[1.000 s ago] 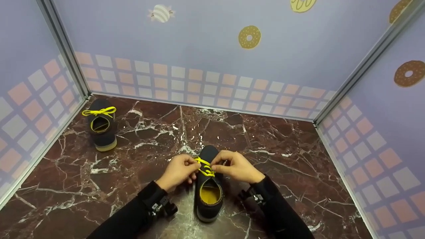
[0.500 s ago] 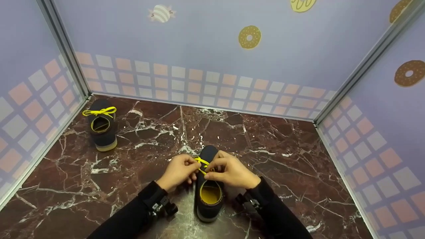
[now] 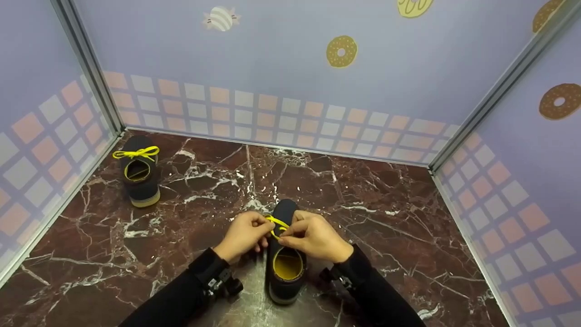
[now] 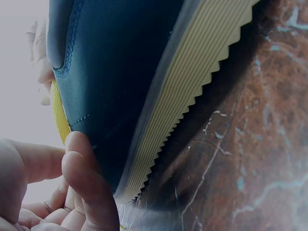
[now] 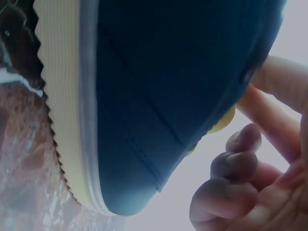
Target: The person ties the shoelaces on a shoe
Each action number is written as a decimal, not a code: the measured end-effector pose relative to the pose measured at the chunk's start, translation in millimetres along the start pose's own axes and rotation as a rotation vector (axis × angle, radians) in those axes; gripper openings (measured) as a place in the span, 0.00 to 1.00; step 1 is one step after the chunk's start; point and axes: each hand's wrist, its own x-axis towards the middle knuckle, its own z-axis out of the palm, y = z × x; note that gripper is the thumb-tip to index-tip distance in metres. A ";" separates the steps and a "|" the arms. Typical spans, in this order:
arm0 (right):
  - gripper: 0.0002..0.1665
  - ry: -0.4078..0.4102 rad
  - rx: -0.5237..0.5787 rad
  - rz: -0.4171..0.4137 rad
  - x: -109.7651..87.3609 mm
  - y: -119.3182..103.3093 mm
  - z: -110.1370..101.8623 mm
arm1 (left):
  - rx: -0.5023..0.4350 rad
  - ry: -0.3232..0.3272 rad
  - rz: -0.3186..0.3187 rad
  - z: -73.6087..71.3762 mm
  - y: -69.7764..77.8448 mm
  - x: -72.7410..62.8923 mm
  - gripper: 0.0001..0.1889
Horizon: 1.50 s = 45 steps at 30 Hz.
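Observation:
A dark shoe (image 3: pixel 285 290) with a yellow lining stands on the floor between the hands, toe pointing away. Its yellow shoelace (image 3: pixel 278 222) crosses the upper. From the left side, my left hand (image 3: pixel 243 235) pinches a strand between thumb and index finger; in the left wrist view, the lace (image 4: pixel 59 113) runs taut up from those fingertips. My right hand (image 3: pixel 320 238) reaches over the lacing from the right, thumb and index finger pinching the lace close to the tongue. In the right wrist view its other fingers (image 5: pixel 236 166) are curled beside the shoe, and the pinch is partly hidden.
A matching shoe (image 3: pixel 145 190) with its yellow lace tied in a bow (image 3: pixel 136 153) stands at the back left corner. Reddish marble floor (image 3: pixel 376 218) surrounds both shoes. Lilac panels (image 3: pixel 281 59) with printed sweets enclose the back and sides.
My right hand has moved left and slightly toward me, from the right side of the lacing to over its middle. The left hand keeps its pinch in place.

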 end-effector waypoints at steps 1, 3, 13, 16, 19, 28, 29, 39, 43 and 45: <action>0.04 0.007 -0.007 -0.014 -0.1 -0.7 0.8 | -0.002 -0.003 0.003 -0.2 -0.4 0.0 0.08; 0.03 0.023 -0.019 -0.037 -0.2 -1.1 2.7 | -0.007 -0.007 0.005 -0.7 -0.6 -0.6 0.09; 0.05 0.078 0.019 -0.002 2.7 0.6 11.9 | 0.001 0.001 -0.043 -3.5 5.2 -2.2 0.12; 0.05 0.086 0.034 0.005 3.4 1.0 13.5 | 0.018 -0.013 -0.062 -7.2 7.2 -1.9 0.14; 0.05 0.089 0.040 0.008 3.7 0.5 13.9 | 0.082 -0.014 -0.066 -12.8 7.8 -0.6 0.15; 0.04 0.078 0.033 0.023 4.3 0.1 12.4 | 0.482 0.098 0.146 -24.1 2.1 10.9 0.05; 0.04 0.079 0.033 0.024 4.1 0.3 12.2 | 0.531 0.104 0.176 -23.9 1.1 12.6 0.07; 0.04 0.074 0.033 0.036 3.8 -0.4 11.8 | 0.656 0.088 0.223 -23.6 -4.6 16.1 0.02; 0.04 0.073 0.048 0.059 3.7 -1.9 11.6 | 0.640 0.052 0.223 -27.7 -0.5 14.2 0.03; 0.04 0.073 0.052 0.068 3.7 -2.3 11.8 | 0.629 0.001 0.210 -31.9 3.2 12.7 0.03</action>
